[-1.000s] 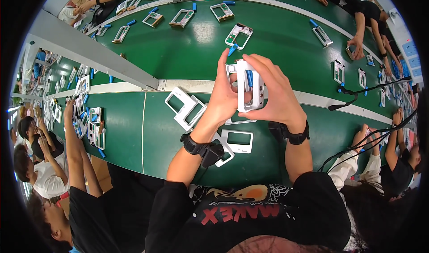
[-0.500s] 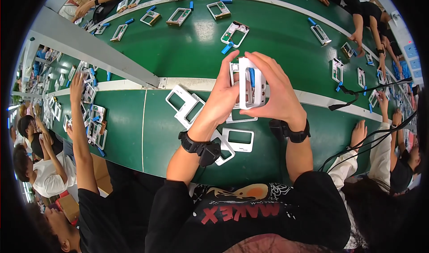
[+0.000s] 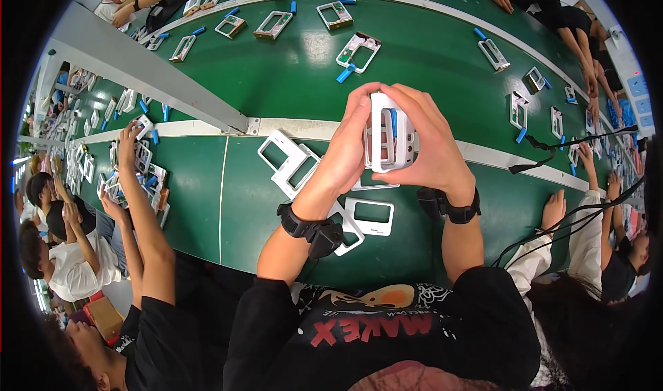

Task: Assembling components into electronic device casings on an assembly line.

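Observation:
Between my two hands, above the near strip of the green bench, stands a white plastic housing [image 3: 382, 132] with a rectangular opening. A blue piece [image 3: 394, 123] shows inside it. My left hand [image 3: 351, 139] is closed on the left side, fingers hidden behind the housing. My right hand [image 3: 435, 135] wraps the right side, thumb under the lower edge and fingers over the top. Below lie loose white frames: a joined-looking pair [image 3: 289, 162] left of my left wrist, one flat frame [image 3: 371, 216] between my forearms, and others partly covered.
A pale rail [image 3: 304, 128] crosses the bench, meeting a grey metal post [image 3: 159, 73]. On the green belt beyond lie several housings with blue parts, one [image 3: 358, 51] straight ahead. Co-workers' hands [image 3: 131, 146] handle a pile at left; others sit right. Black cables [image 3: 573, 215] hang right.
My hands have pressed closer together, and the housing's two layers now sit nearer each other. The belt pieces have shifted slightly left. The left co-worker's arms have moved.

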`<state>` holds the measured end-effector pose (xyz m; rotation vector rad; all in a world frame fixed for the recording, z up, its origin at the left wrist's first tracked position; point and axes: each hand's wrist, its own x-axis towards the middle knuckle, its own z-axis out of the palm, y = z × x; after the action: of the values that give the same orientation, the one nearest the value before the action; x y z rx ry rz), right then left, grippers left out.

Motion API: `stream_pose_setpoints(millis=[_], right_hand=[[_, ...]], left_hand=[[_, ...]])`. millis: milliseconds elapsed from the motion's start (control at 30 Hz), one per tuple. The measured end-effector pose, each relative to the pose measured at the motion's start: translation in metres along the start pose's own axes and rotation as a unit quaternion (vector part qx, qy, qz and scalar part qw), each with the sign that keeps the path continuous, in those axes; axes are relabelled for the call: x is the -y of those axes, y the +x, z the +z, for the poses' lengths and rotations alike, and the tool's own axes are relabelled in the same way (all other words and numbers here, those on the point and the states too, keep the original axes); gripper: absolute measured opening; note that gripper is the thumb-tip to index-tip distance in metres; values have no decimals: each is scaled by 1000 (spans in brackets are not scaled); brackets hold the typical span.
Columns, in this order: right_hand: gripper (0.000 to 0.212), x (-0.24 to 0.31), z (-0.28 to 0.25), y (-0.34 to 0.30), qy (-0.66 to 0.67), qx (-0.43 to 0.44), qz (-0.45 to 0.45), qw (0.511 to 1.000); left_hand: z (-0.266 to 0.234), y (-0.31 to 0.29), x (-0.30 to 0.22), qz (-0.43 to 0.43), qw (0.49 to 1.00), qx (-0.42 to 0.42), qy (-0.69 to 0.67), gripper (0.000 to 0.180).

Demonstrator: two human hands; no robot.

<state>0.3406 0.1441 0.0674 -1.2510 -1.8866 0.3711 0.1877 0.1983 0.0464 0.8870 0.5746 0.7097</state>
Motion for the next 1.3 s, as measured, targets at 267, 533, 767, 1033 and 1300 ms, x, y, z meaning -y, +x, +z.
stream_pose_setpoints(millis=[267, 533, 767, 1033, 1300], right_hand=[[101, 2, 0, 0, -24, 3, 1, 1000], [101, 3, 3, -1, -37, -1, -10, 999], [101, 5, 4, -1, -33, 1, 2, 999], [105, 9, 6, 1, -39, -5, -17, 999], [105, 14, 10, -2, -39, 6, -5, 999]], left_hand=[[5, -3, 4, 37, 996, 17, 83, 54], [8, -7, 4, 58, 990, 7, 126, 57], [11, -9, 1, 92, 991, -7, 101, 56], [8, -9, 3, 146, 981, -16, 124, 60], [13, -16, -3, 115, 988, -49, 85, 43]])
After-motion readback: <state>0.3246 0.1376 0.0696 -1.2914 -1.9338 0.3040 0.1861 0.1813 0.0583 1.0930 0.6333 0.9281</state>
